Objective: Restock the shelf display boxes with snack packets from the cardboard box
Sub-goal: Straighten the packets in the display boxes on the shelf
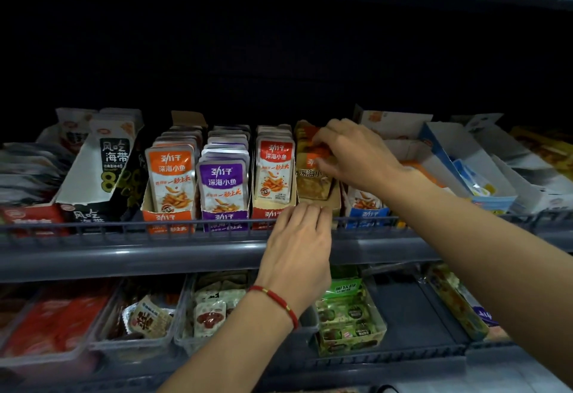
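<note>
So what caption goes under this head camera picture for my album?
Right hand pushes yellow packets into their display box while left hand steadies it.

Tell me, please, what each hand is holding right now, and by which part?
The right hand grips the yellow-brown snack packets by their upper edge, in their display box. The left hand touches that display box's front edge; whether it holds it cannot be told.

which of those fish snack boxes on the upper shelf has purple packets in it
The purple box, second in the row, between the orange box and the red box. It alone holds purple-fronted packets.
</note>
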Demonstrator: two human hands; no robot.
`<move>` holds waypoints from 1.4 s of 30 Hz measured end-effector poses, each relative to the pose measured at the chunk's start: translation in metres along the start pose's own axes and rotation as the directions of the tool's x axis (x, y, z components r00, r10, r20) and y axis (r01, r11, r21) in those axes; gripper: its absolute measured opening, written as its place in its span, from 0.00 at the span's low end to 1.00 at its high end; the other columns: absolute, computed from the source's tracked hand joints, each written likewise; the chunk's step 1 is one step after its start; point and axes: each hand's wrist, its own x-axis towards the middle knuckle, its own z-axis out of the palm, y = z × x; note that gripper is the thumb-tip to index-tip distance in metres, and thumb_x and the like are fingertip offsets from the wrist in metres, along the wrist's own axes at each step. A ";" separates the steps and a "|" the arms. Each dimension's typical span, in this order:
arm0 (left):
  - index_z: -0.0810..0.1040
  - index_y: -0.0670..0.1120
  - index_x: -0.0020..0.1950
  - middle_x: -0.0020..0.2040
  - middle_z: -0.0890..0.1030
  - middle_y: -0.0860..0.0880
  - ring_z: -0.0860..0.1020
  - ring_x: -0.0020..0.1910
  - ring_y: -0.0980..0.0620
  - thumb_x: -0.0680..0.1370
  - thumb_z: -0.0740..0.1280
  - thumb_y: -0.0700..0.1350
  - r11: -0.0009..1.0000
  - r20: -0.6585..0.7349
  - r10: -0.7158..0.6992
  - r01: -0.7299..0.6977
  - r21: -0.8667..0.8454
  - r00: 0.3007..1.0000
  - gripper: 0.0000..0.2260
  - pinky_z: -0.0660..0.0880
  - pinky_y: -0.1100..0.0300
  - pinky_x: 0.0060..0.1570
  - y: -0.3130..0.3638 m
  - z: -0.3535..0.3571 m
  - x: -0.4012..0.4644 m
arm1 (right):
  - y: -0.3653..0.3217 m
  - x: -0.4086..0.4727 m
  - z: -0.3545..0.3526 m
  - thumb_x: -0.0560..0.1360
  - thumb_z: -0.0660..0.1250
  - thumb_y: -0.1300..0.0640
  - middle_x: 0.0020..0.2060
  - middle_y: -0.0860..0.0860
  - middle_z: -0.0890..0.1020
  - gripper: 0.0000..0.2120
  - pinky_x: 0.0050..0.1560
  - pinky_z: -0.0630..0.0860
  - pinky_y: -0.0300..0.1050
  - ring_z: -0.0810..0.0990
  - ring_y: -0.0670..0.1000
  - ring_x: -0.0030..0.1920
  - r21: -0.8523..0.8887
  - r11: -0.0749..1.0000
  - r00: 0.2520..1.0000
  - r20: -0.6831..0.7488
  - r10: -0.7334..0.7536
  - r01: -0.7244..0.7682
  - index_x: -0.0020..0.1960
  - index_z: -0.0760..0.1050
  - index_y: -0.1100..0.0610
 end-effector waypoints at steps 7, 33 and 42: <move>0.68 0.42 0.75 0.71 0.72 0.44 0.67 0.71 0.45 0.73 0.68 0.41 0.999 0.029 0.014 -0.015 0.040 0.999 0.30 0.59 0.49 0.77 0.000 -0.010 0.007 | 0.009 0.011 -0.008 0.80 0.67 0.50 0.55 0.53 0.80 0.14 0.52 0.76 0.54 0.78 0.56 0.57 0.022 1.000 0.998 0.061 0.003 -0.004 0.64 0.76 0.52; 0.63 0.44 0.78 0.74 0.67 0.46 0.62 0.74 0.47 0.77 0.66 0.43 0.998 0.072 -0.006 0.002 0.066 0.997 0.30 0.55 0.51 0.78 0.004 -0.010 0.012 | 0.002 -0.005 0.006 0.75 0.73 0.53 0.62 0.54 0.74 0.28 0.62 0.73 0.56 0.75 0.56 0.62 -0.010 0.999 0.995 0.086 0.048 -0.048 0.71 0.67 0.55; 0.62 0.44 0.78 0.74 0.67 0.46 0.62 0.74 0.46 0.76 0.66 0.42 0.998 0.074 -0.002 -0.003 0.070 0.997 0.30 0.55 0.50 0.79 0.003 -0.009 0.011 | 0.002 -0.011 0.015 0.85 0.51 0.44 0.78 0.55 0.64 0.29 0.76 0.56 0.60 0.64 0.56 0.77 -0.025 1.000 0.986 0.167 -0.002 0.007 0.81 0.53 0.57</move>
